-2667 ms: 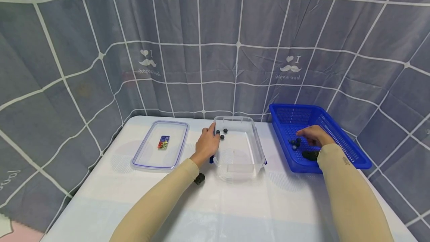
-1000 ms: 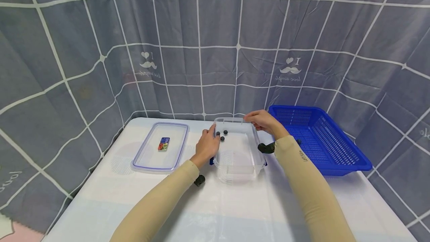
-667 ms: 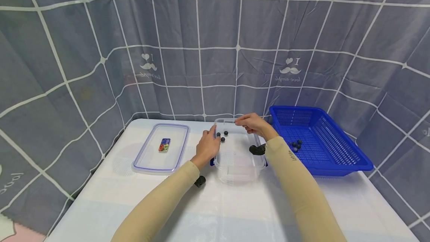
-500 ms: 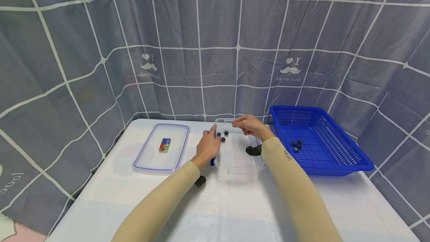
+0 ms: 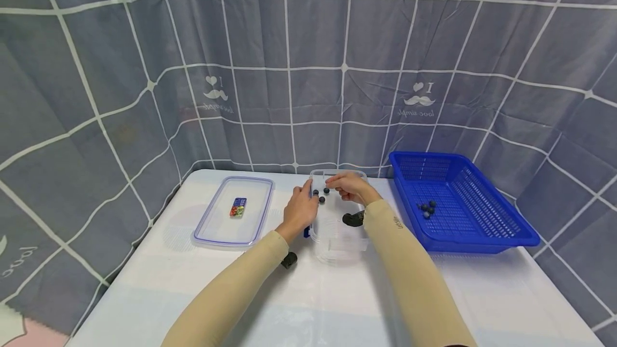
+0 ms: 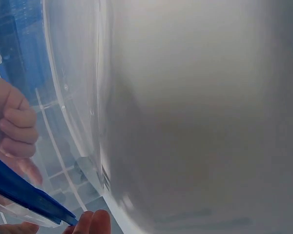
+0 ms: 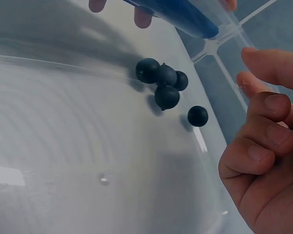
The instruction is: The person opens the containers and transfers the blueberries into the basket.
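My left hand [image 5: 300, 210] grips the left wall of a clear plastic food container [image 5: 337, 240], at its blue clip [image 6: 29, 192]. Several blueberries [image 7: 166, 96] lie on the container's floor in the far left corner. Over that corner is my right hand [image 5: 351, 186], thumb and index finger stretched out towards the berries, the other fingers curled in. In the right wrist view its fingertips [image 7: 249, 57] stand slightly apart, and no berry shows between them. More blueberries [image 5: 427, 210] sit in the blue plastic basket [image 5: 482, 240] on the right.
A clear lid [image 5: 212, 229] with a blue seal and a coloured label [image 5: 238, 206] lies left of the container. White cloth covers the table [image 5: 299, 309]. A grey checked curtain [image 5: 308, 90] hangs behind and at both sides.
My right hand has come from the basket leftward to above the container, then on towards its far left corner. The left hand has kept its grip on the container.
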Motion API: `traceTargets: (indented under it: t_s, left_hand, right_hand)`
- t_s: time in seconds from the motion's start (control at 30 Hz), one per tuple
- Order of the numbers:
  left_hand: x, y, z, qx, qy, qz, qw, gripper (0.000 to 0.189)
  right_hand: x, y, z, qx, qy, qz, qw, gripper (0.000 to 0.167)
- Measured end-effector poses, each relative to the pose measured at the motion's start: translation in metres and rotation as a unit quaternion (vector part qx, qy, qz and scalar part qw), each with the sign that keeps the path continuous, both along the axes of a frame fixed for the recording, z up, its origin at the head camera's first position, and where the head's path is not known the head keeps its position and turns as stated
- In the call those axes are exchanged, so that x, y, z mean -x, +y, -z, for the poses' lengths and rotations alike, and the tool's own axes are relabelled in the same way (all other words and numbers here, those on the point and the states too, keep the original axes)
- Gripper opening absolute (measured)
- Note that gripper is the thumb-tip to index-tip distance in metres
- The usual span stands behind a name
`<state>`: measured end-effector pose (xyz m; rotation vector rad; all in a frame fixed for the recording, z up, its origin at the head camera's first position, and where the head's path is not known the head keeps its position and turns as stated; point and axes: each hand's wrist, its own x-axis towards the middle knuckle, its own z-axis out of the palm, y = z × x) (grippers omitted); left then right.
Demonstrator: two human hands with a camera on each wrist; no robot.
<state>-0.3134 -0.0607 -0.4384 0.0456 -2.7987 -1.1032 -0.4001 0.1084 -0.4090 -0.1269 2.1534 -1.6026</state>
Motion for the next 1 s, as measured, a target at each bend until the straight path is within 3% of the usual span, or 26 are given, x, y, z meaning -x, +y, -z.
traceTargets:
  t_s: [0.57, 1.0]
  left_hand:
    - [-0.001, -0.001, -0.001, 0.0, 0.006, 0.008, 1.0, 0.056]
    - [0.0, 0.0, 0.0, 0.0, 0.009, 0.004, 1.0, 0.056]
  right_hand:
    - [0.004, -0.012, 0.026, -0.035, -0.032, 0.026, 0.9985, 0.04]
    - [0.007, -0.015, 0.035, -0.064, -0.042, 0.053, 0.9957, 0.036]
